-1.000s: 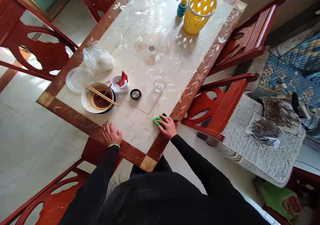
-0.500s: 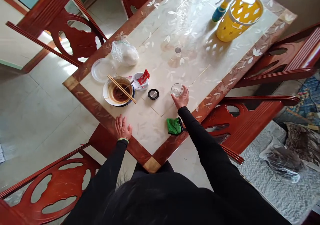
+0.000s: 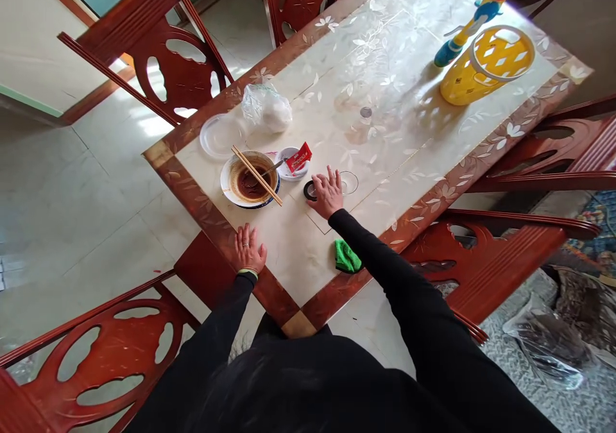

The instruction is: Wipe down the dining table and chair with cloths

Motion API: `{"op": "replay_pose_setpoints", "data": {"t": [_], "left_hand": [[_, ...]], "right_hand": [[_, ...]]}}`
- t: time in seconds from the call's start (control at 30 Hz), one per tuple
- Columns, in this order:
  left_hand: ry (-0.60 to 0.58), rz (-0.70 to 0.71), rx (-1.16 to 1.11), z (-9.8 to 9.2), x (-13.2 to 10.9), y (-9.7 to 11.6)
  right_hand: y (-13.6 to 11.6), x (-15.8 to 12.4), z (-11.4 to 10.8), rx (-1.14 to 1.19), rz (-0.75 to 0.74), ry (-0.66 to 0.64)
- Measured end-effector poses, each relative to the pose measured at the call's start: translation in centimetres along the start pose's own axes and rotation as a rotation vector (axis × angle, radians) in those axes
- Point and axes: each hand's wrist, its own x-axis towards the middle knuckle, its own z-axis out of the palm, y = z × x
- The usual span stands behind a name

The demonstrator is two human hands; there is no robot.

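Observation:
My right hand (image 3: 328, 192) lies spread over a black round lid (image 3: 310, 190), beside a small clear glass (image 3: 350, 183) that its fingers partly cover. My left hand (image 3: 249, 248), wearing a ring and a green wristband, rests flat near the edge of the table (image 3: 216, 234). Nearest to it is a white bowl (image 3: 249, 179) of brown sauce with chopsticks (image 3: 256, 175) across it. A green cloth (image 3: 347, 257) lies near the front edge. Beyond stand a white dish (image 3: 291, 165) with a red packet (image 3: 298, 158), a plastic bag (image 3: 267, 108) and a clear lid (image 3: 221, 136).
A yellow perforated basket (image 3: 486, 66) and a spray bottle (image 3: 469, 32) stand at the far end of the table. Red-brown wooden chairs (image 3: 510, 253) surround it on a pale tiled floor (image 3: 96, 208).
My right hand has left the cloth, passed the glass and moved onto the black lid. The cloth stays on the table where it was let go. My left hand stays put.

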Motion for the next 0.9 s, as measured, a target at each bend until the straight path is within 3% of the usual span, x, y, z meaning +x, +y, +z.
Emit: {"op": "replay_pose_setpoints", "data": {"t": [0.23,0.33,0.43,0.53,0.63,0.7,0.8,0.9], "left_hand": [[-0.031,-0.005,0.007,0.2,-0.3,0.0],[-0.02,0.007,0.008,0.4,-0.3,-0.1],[-0.013,0.018,0.007,0.6,-0.4,-0.1],[-0.014,0.022,-0.024,0.7,-0.6,-0.3],[0.006,0.001,-0.144,0.6,-0.6,-0.6],[0.065,-0.079,-0.328,0.0,0.2,-0.6],[0.151,-0.376,-0.83,-1.9,3.2,0.2],[0.012,-0.675,-1.381,-4.8,7.8,1.5]], "right_hand": [[4.8,5.2,-1.3,-0.094,0.099,-0.046],[5.2,5.3,-2.1,-0.063,0.126,-0.007],[4.1,0.0,-2.2,-0.018,0.071,0.118],[3.1,-11.0,-0.5,0.019,0.052,0.237],[2.8,-22.4,3.1,-0.013,0.117,0.271],[2.6,-26.8,5.5,-0.027,0.169,0.243],[1.5,-27.3,7.6,-0.022,0.274,0.241],[-0.2,-23.0,8.1,0.019,0.339,0.217]]}}
